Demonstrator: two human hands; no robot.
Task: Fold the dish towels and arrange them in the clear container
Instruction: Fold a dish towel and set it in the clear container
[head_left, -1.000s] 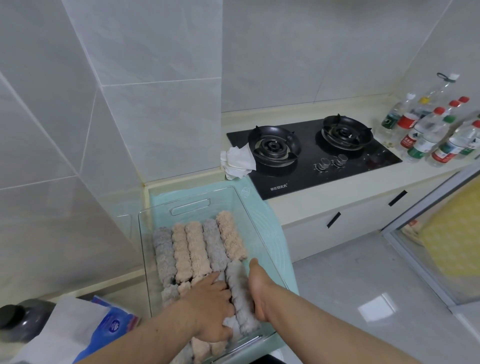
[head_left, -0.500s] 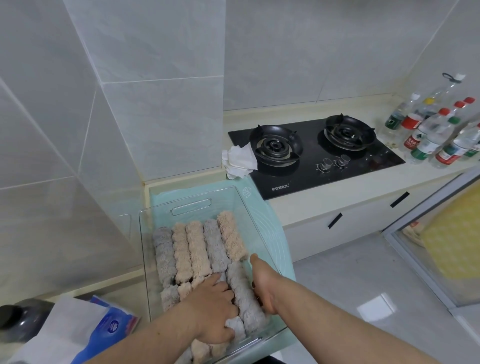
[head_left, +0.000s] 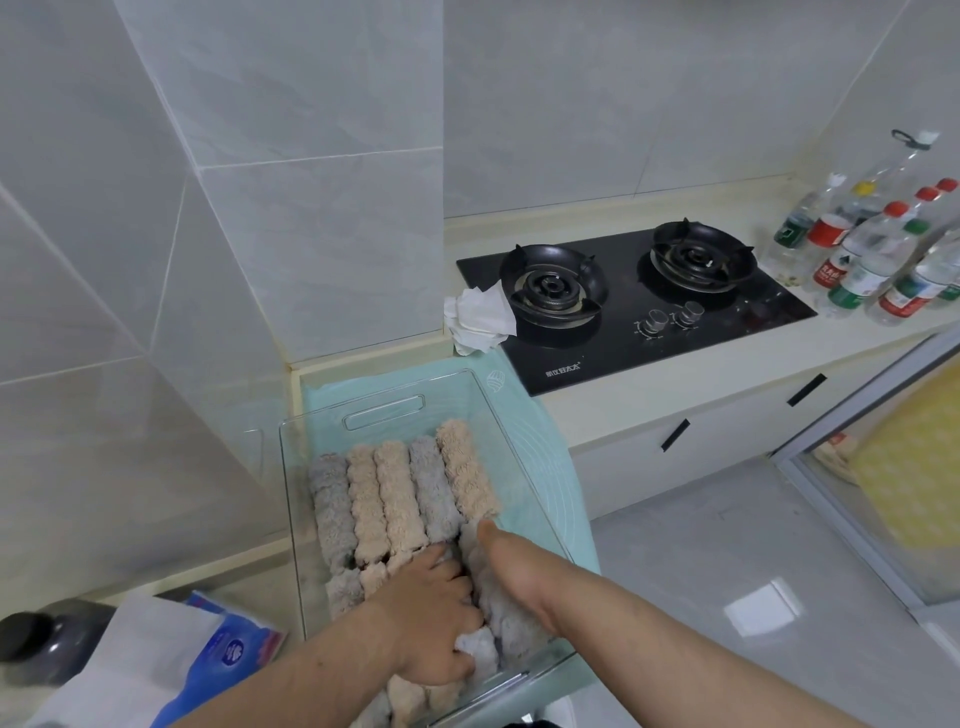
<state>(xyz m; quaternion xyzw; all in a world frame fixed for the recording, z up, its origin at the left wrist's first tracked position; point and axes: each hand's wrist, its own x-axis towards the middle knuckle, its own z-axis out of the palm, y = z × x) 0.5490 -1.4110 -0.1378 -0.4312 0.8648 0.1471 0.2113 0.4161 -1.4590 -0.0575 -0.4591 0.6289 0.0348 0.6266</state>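
Note:
A clear container (head_left: 383, 411) stands on a pale green mat (head_left: 540, 441) on the counter. Inside it, a back row of rolled grey and beige dish towels (head_left: 400, 493) lies side by side, with more rolls in a front row. My left hand (head_left: 431, 618) is down among the front rolls, its fingers curled into the gap beside a grey rolled towel (head_left: 504, 618). On that towel's right side is my right hand (head_left: 514, 566), thumb lying along its top and fingers hidden between the towel and the container wall.
A black two-burner gas hob (head_left: 639, 306) sits further along the counter, a crumpled white cloth (head_left: 480, 319) at its left edge. Several plastic bottles (head_left: 872, 260) stand at the far right. A blue-and-white tissue pack (head_left: 218, 654) and a dark bottle (head_left: 47, 639) lie near left.
Both hands stay on the grey towel at the container's front right and have shifted slightly along it. The view has drifted a little.

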